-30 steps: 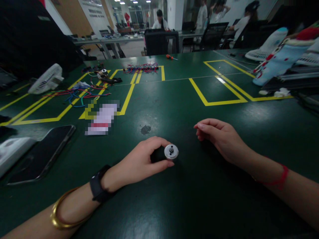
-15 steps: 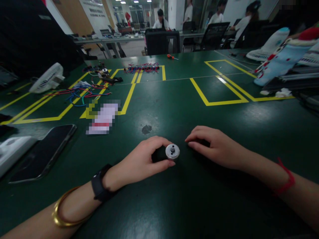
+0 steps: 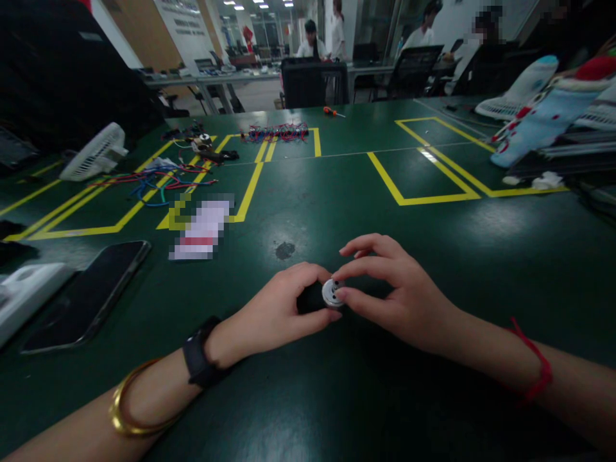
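Observation:
My left hand (image 3: 279,308) is closed round a small dark cylinder with a round silver end cap, a little motor (image 3: 330,292), held on its side just above the green table (image 3: 337,192). My right hand (image 3: 389,289) has come up against the silver cap, thumb and forefinger pinching at its face. Whether a small part sits between those fingertips I cannot make out. A black watch and a gold bangle are on my left wrist, a red string on my right.
A black phone (image 3: 86,295) and a white box (image 3: 24,292) lie at the left. Loose coloured wires (image 3: 154,179), a white fan (image 3: 96,153), a wire bundle (image 3: 276,131) and a screwdriver (image 3: 332,111) lie farther back. Stacked fan parts (image 3: 543,115) crowd the right. People sit at far desks.
My right hand has slid left across the table and closed its fingertips on the motor's silver cap. My left hand kept holding the motor in place.

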`<control>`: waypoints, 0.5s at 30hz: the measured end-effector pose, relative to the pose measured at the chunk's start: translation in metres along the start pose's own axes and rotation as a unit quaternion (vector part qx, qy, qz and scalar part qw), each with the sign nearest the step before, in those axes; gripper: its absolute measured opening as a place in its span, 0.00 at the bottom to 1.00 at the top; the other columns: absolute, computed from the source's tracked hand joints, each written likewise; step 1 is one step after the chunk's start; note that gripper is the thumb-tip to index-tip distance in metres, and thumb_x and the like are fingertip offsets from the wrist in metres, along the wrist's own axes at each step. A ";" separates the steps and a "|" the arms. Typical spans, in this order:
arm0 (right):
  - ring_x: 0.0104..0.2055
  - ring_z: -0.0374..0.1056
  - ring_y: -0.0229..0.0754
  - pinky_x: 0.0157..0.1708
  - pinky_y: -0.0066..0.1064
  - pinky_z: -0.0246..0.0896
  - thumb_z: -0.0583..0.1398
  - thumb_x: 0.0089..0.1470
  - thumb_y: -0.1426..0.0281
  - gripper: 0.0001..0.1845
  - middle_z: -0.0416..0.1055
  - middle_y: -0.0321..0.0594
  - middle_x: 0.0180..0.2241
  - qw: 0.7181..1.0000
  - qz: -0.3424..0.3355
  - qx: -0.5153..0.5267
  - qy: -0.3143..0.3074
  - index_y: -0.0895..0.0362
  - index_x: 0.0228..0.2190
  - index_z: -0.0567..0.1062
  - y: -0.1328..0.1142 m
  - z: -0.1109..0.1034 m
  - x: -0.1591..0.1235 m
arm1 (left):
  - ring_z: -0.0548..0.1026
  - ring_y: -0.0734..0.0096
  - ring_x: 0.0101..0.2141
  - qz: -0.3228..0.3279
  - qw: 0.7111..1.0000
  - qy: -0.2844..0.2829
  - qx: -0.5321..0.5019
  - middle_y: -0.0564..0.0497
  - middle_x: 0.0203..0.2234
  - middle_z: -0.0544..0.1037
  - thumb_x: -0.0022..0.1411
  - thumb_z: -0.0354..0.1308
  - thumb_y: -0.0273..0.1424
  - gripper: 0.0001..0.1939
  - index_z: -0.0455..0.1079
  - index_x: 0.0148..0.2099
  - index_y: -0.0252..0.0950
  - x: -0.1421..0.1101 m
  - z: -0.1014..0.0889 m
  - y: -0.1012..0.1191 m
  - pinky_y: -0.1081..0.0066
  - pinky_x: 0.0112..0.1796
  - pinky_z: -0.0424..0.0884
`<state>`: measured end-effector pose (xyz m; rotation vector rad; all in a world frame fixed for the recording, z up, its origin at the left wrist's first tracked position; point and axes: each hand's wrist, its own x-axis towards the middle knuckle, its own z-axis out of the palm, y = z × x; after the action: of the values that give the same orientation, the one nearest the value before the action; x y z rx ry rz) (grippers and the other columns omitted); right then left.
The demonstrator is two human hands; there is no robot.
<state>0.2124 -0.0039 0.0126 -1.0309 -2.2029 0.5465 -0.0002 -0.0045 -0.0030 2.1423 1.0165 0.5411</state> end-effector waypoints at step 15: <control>0.46 0.64 0.43 0.46 0.38 0.60 0.62 0.55 0.63 0.08 0.68 0.39 0.42 0.976 0.029 0.030 -0.214 0.53 0.34 0.78 0.038 -0.031 -0.005 | 0.72 0.69 0.42 0.003 1.000 -0.007 -0.028 0.53 0.42 0.74 0.60 0.63 0.33 0.15 0.67 0.48 0.39 0.000 -0.003 0.001 0.71 0.45 0.66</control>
<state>0.2565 0.0184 0.0102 -1.0225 -2.5112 0.9281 -0.0015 -0.0042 -0.0001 2.0968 0.9775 0.5505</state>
